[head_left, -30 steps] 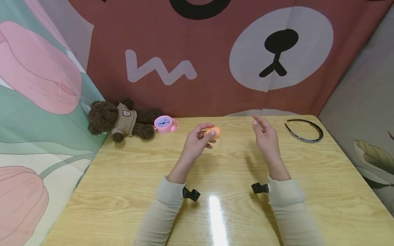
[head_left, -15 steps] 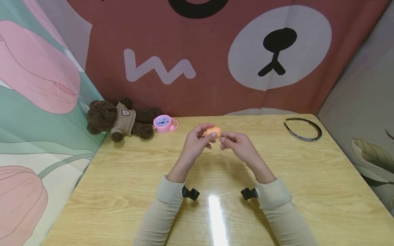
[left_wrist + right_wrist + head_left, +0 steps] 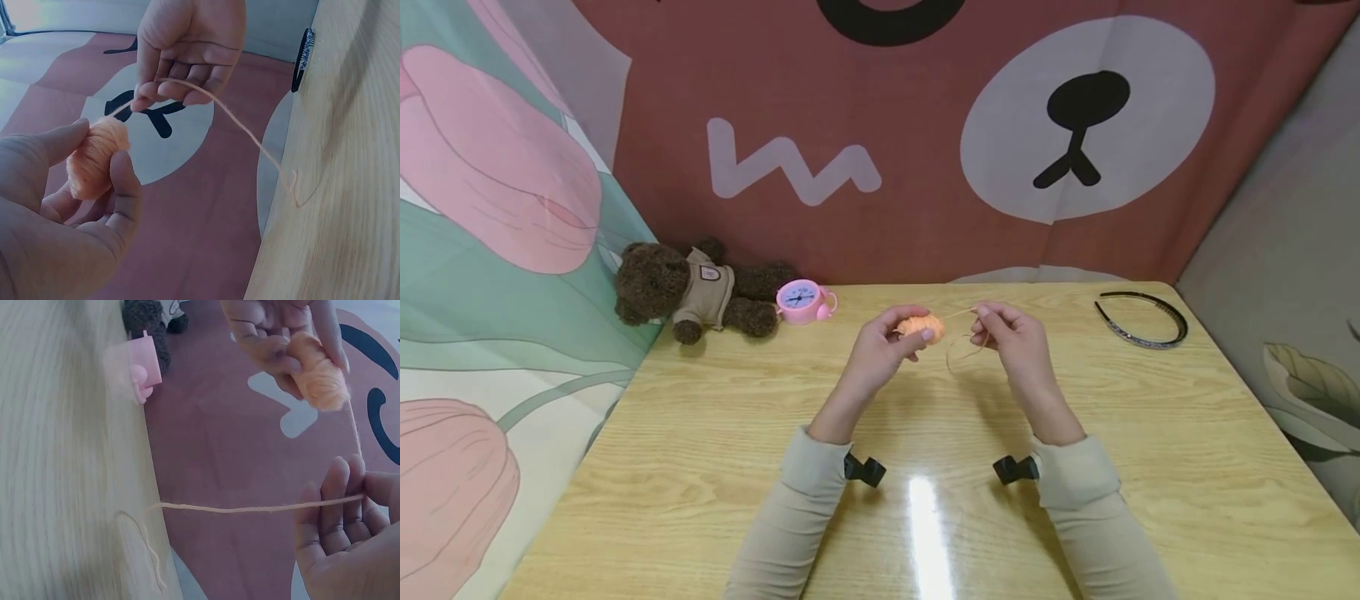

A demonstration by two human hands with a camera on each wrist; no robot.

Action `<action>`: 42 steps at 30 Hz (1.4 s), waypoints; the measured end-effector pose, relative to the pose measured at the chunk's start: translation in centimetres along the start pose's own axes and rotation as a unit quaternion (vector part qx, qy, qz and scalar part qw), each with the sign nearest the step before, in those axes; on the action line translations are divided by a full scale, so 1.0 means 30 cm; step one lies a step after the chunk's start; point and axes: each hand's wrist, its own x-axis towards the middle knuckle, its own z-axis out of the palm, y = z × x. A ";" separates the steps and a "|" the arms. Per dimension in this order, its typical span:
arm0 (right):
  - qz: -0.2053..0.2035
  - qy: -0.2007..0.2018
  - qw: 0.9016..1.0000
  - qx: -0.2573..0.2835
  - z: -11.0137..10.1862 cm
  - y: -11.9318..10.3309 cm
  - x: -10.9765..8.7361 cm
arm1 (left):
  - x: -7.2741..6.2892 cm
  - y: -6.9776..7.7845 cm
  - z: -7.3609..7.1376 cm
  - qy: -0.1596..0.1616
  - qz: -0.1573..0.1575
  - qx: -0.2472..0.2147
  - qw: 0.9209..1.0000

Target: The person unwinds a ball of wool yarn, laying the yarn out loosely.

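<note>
My left hand [image 3: 874, 346] holds a small ball of orange yarn [image 3: 920, 329] between thumb and fingers, above the table. To its right, my right hand [image 3: 1018, 342] pinches the yarn strand [image 3: 958, 314] between thumb and forefinger. The strand runs straight from the ball to those fingertips in the head view. From the pinch a loose tail [image 3: 240, 124] hangs in a curve, seen in the left wrist view. In the right wrist view the wound ball [image 3: 320, 378] shows its layered turns, with the left hand's fingers around it.
A brown teddy bear [image 3: 700, 292] in a beige shirt lies at the back left of the wooden table [image 3: 700, 467]. Beside its feet stands a pink alarm clock [image 3: 802, 302]. A dark, glittery headband [image 3: 1176, 321] lies at the back right. Printed cloth [image 3: 790, 83] hangs behind.
My right hand came in from the right to the ball, took the yarn's loose strand, then drew it away to the right. The left hand kept holding the ball nearly in place.
</note>
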 end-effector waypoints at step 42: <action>0.004 0.068 0.989 0.133 -0.116 -0.022 0.008 | 0.004 -0.003 -0.025 0.029 -0.037 -0.032 0.998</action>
